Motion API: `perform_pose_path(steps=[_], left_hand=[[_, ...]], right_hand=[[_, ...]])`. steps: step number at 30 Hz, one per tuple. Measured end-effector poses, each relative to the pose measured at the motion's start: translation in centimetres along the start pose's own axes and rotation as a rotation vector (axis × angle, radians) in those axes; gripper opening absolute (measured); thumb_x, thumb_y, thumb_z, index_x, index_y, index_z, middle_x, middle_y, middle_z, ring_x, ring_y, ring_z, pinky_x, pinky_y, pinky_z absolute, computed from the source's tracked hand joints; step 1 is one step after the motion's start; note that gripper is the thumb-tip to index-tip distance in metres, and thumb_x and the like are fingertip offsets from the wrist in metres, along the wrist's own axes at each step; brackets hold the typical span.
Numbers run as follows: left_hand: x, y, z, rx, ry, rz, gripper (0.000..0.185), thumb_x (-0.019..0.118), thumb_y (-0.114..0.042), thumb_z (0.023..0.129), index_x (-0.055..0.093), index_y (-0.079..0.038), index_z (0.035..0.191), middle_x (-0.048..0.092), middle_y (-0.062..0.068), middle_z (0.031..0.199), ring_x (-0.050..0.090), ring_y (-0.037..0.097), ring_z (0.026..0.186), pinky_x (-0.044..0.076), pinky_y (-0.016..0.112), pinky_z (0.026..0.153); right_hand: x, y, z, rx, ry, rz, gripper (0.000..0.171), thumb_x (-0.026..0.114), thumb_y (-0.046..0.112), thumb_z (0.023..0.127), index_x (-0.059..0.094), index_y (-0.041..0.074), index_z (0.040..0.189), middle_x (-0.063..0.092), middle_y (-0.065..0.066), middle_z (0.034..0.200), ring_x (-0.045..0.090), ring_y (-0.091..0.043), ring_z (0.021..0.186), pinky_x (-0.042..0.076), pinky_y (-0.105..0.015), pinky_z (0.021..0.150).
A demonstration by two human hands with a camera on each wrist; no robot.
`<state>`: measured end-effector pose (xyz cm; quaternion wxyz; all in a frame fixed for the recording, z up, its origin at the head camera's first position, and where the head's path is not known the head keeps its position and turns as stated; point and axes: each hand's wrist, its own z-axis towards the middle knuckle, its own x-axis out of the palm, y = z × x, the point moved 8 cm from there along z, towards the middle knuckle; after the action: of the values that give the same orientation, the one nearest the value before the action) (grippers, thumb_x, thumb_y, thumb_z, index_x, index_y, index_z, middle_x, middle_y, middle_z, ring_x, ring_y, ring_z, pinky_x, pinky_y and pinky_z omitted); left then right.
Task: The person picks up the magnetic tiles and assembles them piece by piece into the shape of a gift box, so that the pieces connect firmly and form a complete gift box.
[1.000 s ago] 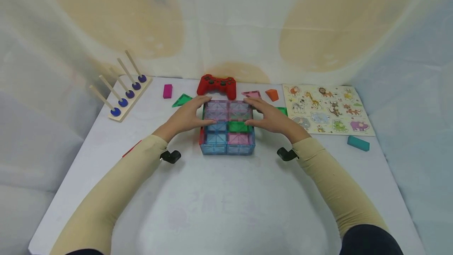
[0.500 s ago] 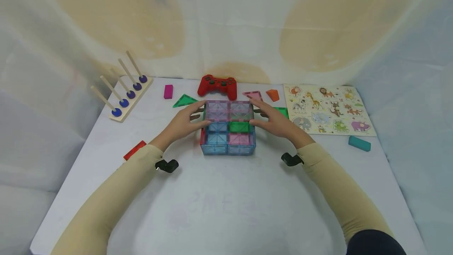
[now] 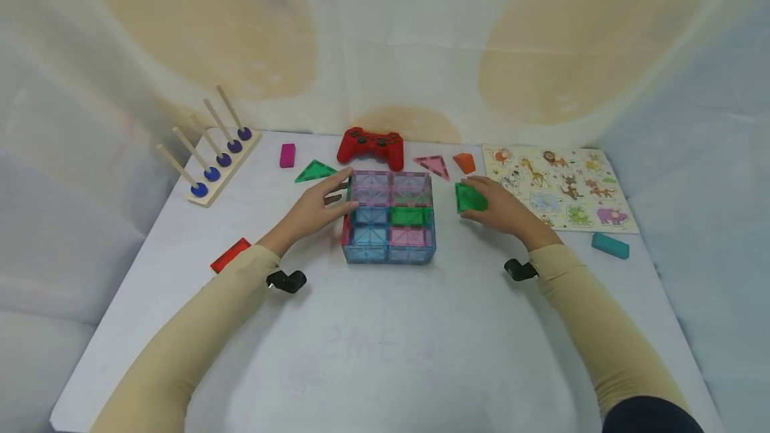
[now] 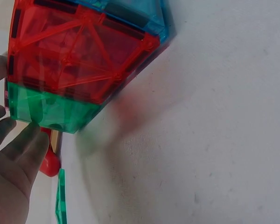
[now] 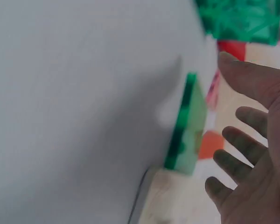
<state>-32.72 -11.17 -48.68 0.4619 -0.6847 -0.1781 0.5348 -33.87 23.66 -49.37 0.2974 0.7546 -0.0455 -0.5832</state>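
Observation:
A box built of see-through magnetic tiles [image 3: 390, 218] stands mid-table, its top in pink, blue and green squares. My left hand [image 3: 313, 212] is at its left side, fingers spread and nearly straight. In the left wrist view those fingertips meet a green wall tile [image 4: 56, 111] beside a red one [image 4: 79, 53]. To the right of the box, my right hand [image 3: 505, 209] reaches over a loose green square tile [image 3: 469, 198]. The right wrist view, somewhat blurred, shows thumb and fingers spread apart, with the green tile [image 5: 181, 126] lying on the table beyond them.
Behind the box lie a red game controller [image 3: 370, 148], a green triangle tile [image 3: 315, 171] and a pink triangle tile [image 3: 433, 166]. An animal puzzle board [image 3: 577, 186] is at right, a peg stand [image 3: 225, 169] at left. Small blocks lie around, including a red block [image 3: 230, 255].
My right hand has left the box's right side and moved right to the green square tile. The left hand slid slightly nearer along the box's left side. The box stays in place.

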Motion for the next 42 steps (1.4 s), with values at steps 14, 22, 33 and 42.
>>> perform_pose_path(steps=[14, 22, 33, 42], left_hand=[[0.1, 0.5, 0.2, -0.02, 0.024, -0.043, 0.081, 0.069, -0.044, 0.096, 0.025, -0.03, 0.163, 0.029, 0.0, 0.166, 0.04, 0.033, 0.145, 0.04, 0.048, 0.114], [0.3, 0.6, 0.1, -0.025, 0.02, -0.075, 0.079, 0.07, -0.039, 0.097, 0.026, -0.03, 0.162, 0.029, 0.0, 0.166, 0.039, 0.033, 0.146, 0.039, 0.049, 0.114], [0.3, 0.3, 0.1, -0.014, 0.018, -0.069, 0.08, 0.07, -0.038, 0.097, 0.025, -0.029, 0.163, 0.028, -0.001, 0.166, 0.038, 0.031, 0.146, 0.039, 0.047, 0.114], [0.3, 0.5, 0.2, -0.016, 0.02, -0.059, 0.081, 0.07, -0.04, 0.097, 0.025, -0.028, 0.163, 0.028, -0.002, 0.166, 0.038, 0.031, 0.147, 0.039, 0.046, 0.114]], right_hand=[[0.2, -2.7, 0.3, 0.075, 0.065, -0.139, 0.075, 0.074, 0.032, 0.094, 0.041, 0.003, 0.154, 0.033, -0.026, 0.157, 0.028, -0.046, 0.145, 0.028, -0.062, 0.117], [0.3, -2.2, 0.0, 0.074, 0.013, -0.182, 0.075, 0.078, 0.04, 0.089, 0.05, 0.004, 0.149, 0.042, -0.027, 0.15, 0.037, -0.045, 0.138, 0.035, -0.061, 0.113], [-0.6, 0.9, -2.3, -0.013, -0.045, -0.216, 0.072, 0.077, 0.044, 0.088, 0.055, 0.006, 0.146, 0.048, -0.026, 0.142, 0.044, -0.043, 0.13, 0.039, -0.061, 0.109], [-2.3, 4.2, -4.6, -0.07, -0.082, -0.205, 0.071, 0.078, 0.043, 0.087, 0.056, 0.012, 0.147, 0.049, -0.02, 0.143, 0.043, -0.04, 0.133, 0.039, -0.063, 0.108]])
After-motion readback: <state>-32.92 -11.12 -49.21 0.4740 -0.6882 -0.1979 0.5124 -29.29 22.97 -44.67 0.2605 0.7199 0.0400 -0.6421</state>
